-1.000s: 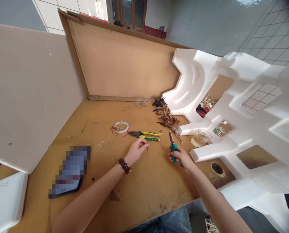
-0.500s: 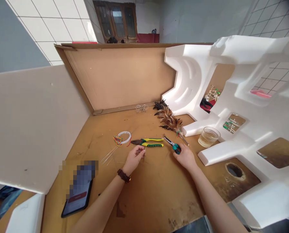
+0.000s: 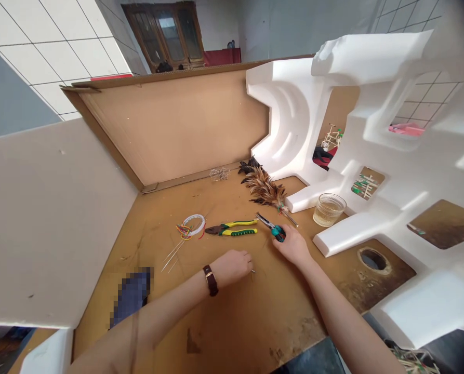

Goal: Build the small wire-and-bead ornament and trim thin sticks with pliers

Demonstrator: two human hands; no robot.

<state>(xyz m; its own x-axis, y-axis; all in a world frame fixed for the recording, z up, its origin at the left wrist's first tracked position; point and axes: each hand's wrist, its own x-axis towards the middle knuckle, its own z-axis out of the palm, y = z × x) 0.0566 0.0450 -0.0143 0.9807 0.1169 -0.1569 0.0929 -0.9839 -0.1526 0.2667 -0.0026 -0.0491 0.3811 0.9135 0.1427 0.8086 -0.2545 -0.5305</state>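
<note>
My left hand (image 3: 235, 267) is closed above the table, knuckles up, with the small tip of a thin wire piece (image 3: 253, 270) poking out beside its fingertips. Most of that piece is hidden by the hand. My right hand (image 3: 293, 245) grips the teal-and-black handles of needle-nose pliers (image 3: 268, 224), whose jaws point up and left. Between the hands and a little farther off lie yellow-and-green combination pliers (image 3: 234, 228). A white coil (image 3: 196, 224) with several coloured strands (image 3: 184, 229) rests left of them, and thin straight wires (image 3: 172, 256) lie nearer.
A feather duster (image 3: 266, 188) lies toward the back, near a tangle of wire (image 3: 219, 174). At the right, a glass of liquid (image 3: 329, 210) stands by the white foam piece (image 3: 356, 228). My left forearm partly covers a phone (image 3: 130, 296). A cardboard panel (image 3: 185, 124) closes the back.
My left hand has moved right and slightly nearer to me, away from the combination pliers, turning knuckles up. My right hand keeps the needle-nose pliers. The whole view has shifted and tilted.
</note>
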